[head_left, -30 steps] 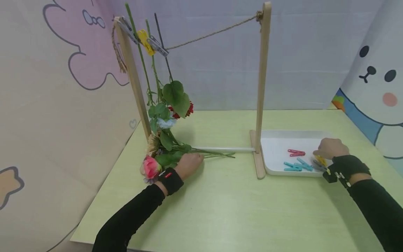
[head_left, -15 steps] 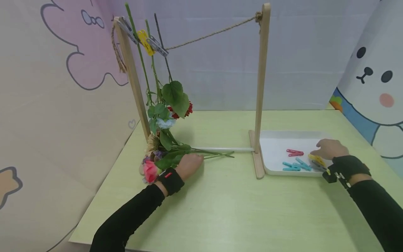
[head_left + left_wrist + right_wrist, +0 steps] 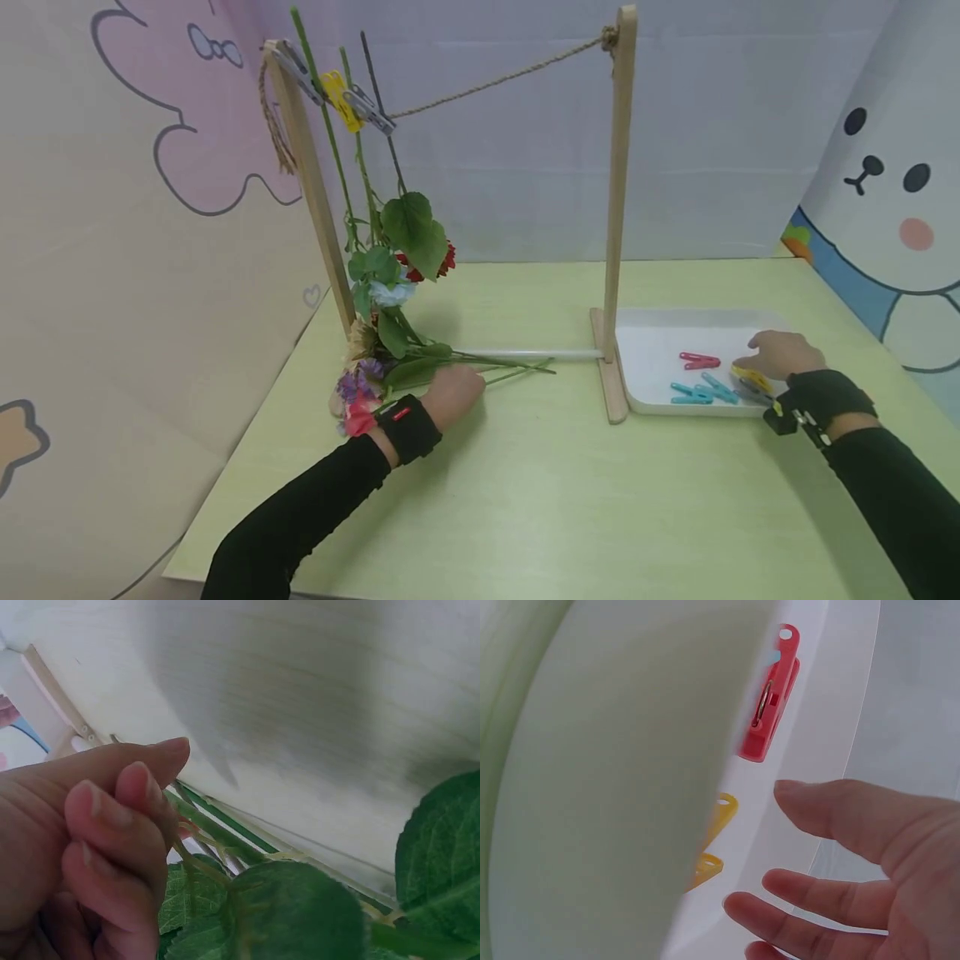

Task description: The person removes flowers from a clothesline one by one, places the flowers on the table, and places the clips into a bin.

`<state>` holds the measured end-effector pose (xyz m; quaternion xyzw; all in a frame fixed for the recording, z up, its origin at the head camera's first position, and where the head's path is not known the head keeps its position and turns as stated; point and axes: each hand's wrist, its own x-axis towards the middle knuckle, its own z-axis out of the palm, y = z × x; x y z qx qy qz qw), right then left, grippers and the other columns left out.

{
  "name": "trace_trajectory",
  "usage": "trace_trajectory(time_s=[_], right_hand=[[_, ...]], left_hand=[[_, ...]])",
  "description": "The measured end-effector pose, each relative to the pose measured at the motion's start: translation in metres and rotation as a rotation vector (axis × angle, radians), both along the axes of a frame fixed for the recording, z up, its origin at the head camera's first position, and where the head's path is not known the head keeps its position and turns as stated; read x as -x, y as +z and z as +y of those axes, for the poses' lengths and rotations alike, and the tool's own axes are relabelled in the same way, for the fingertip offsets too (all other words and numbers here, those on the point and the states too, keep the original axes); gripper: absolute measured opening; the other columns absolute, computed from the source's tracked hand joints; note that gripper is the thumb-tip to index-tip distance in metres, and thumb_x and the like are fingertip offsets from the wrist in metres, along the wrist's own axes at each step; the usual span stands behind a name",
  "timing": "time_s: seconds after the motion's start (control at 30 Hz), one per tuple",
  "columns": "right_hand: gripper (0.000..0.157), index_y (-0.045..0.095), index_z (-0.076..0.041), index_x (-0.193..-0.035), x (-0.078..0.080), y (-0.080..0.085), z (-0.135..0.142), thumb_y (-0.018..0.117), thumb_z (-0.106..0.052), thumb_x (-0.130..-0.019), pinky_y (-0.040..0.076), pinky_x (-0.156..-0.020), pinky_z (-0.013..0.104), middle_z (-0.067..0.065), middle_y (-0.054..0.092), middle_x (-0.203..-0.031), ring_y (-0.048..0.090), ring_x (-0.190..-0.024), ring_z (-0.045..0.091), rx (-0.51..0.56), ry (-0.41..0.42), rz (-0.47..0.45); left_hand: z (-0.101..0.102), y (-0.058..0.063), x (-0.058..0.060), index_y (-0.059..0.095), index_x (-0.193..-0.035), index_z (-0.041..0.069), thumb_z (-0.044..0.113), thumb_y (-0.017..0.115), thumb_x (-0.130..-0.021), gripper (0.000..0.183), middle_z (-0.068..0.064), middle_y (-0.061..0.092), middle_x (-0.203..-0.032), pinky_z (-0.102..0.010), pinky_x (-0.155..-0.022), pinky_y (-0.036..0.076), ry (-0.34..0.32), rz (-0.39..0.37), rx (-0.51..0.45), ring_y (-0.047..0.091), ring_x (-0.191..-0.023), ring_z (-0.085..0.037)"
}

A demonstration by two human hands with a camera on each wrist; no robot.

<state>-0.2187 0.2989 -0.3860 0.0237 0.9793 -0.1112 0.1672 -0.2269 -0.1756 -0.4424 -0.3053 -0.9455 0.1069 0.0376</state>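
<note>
My left hand (image 3: 456, 396) is low over the table among the flower stems (image 3: 517, 363), its fingers curled and pinching a stem. In the left wrist view, green stems (image 3: 225, 832) run from behind the fingertips past broad leaves (image 3: 296, 907). A pink flower (image 3: 360, 415) and purple blossoms (image 3: 357, 382) lie beside that wrist. My right hand (image 3: 783, 355) hovers at the white tray (image 3: 641, 329), thumb and fingers spread apart with nothing between them. Close under it are a yellow clothespin (image 3: 752, 378) and a grey clothespin (image 3: 752, 393). A red clothespin (image 3: 772, 697) lies beyond the thumb.
A wooden frame (image 3: 618, 183) carries a twine line (image 3: 502, 82). Three flowers hang head down at its left, held by grey and yellow clothespins (image 3: 341, 102). Teal clothespins (image 3: 692, 393) lie in the tray. A white bar (image 3: 532, 355) joins the frame's feet.
The pink flower has turned downward beside the left wrist and more purple blossoms show. The right hand's fingers have spread open above the yellow clothespin. The view has shifted slightly.
</note>
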Motion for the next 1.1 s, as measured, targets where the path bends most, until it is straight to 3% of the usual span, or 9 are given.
trace_trajectory(time_s=[0.17,0.27,0.4,0.53,0.63,0.8,0.9,1.0,1.1], right_hand=[[0.066,0.045,0.018,-0.116,0.0,-0.004,0.002,0.062,-0.037,-0.083,0.044,-0.075,0.056,0.038,0.048,-0.115,0.05,-0.092,0.047,0.011,-0.009,0.006],[0.064,0.045,0.017,-0.116,-0.001,-0.006,0.003,0.061,-0.036,-0.084,0.043,-0.075,0.057,0.038,0.048,-0.115,0.049,-0.092,0.047,0.02,-0.019,0.03],[0.062,0.046,0.016,-0.116,-0.002,-0.007,0.002,0.06,-0.035,-0.084,0.043,-0.075,0.057,0.038,0.048,-0.115,0.05,-0.093,0.047,0.026,-0.026,0.067],[0.061,0.047,0.016,-0.116,-0.002,-0.007,0.002,0.059,-0.035,-0.085,0.044,-0.074,0.056,0.037,0.049,-0.114,0.051,-0.093,0.047,0.031,-0.022,0.086],[0.061,0.048,0.016,-0.115,-0.001,-0.006,0.001,0.06,-0.035,-0.085,0.044,-0.073,0.056,0.037,0.049,-0.114,0.051,-0.092,0.046,0.035,-0.017,0.092],[0.059,0.049,0.016,-0.114,-0.001,-0.005,-0.001,0.06,-0.034,-0.084,0.044,-0.073,0.057,0.037,0.05,-0.113,0.051,-0.092,0.047,0.036,-0.01,0.101],[0.059,0.049,0.016,-0.114,-0.001,-0.003,-0.004,0.06,-0.034,-0.085,0.043,-0.074,0.057,0.037,0.05,-0.114,0.05,-0.093,0.047,0.04,-0.008,0.103],[0.056,0.051,0.015,-0.114,-0.002,-0.002,-0.008,0.06,-0.033,-0.086,0.043,-0.074,0.057,0.036,0.051,-0.113,0.05,-0.093,0.047,0.057,-0.008,0.119],[0.053,0.052,0.015,-0.113,-0.002,0.0,-0.012,0.059,-0.031,-0.086,0.044,-0.071,0.054,0.035,0.053,-0.111,0.053,-0.091,0.044,0.073,-0.006,0.152]], left_hand=[[0.006,0.03,-0.024,0.06,-0.063,0.01,-0.003,0.062,-0.08,0.021,-0.001,0.06,-0.062,-0.026,-0.046,0.043,-0.032,0.001,0.003,0.054,-0.056,-0.012],[-0.002,-0.011,-0.002,0.054,-0.058,0.015,-0.001,0.063,-0.077,0.026,0.005,0.055,-0.058,-0.024,-0.042,0.036,-0.069,0.047,0.004,0.046,-0.052,-0.007],[-0.015,-0.095,0.046,0.052,-0.061,0.02,0.003,0.063,-0.076,0.025,0.008,0.054,-0.061,-0.026,-0.041,0.036,-0.098,0.091,0.023,0.047,-0.053,-0.007],[-0.02,-0.121,0.062,0.056,-0.067,0.021,0.005,0.061,-0.078,0.02,0.006,0.059,-0.067,-0.032,-0.045,0.043,-0.103,0.086,-0.021,0.055,-0.058,-0.01],[-0.019,-0.104,0.053,0.053,-0.063,0.02,0.001,0.056,-0.074,0.022,0.007,0.056,-0.062,-0.03,-0.042,0.039,-0.145,0.13,-0.071,0.051,-0.054,-0.009],[-0.001,-0.005,-0.004,0.051,-0.061,0.014,-0.006,0.054,-0.076,0.025,0.003,0.052,-0.058,-0.029,-0.041,0.039,-0.103,0.061,-0.07,0.047,-0.05,-0.01],[0.007,0.038,-0.028,0.053,-0.062,0.012,-0.004,0.058,-0.079,0.024,0.001,0.054,-0.059,-0.03,-0.043,0.041,-0.051,0.004,-0.049,0.047,-0.052,-0.01],[0.008,0.048,-0.034,0.053,-0.062,0.012,-0.003,0.058,-0.081,0.024,0.001,0.054,-0.059,-0.03,-0.043,0.042,-0.033,-0.01,-0.041,0.048,-0.052,-0.011],[0.002,0.029,-0.023,0.051,-0.06,0.014,-0.003,0.052,-0.082,0.028,0.003,0.048,-0.054,-0.03,-0.038,0.038,-0.055,0.057,-0.051,0.045,-0.049,-0.009]])
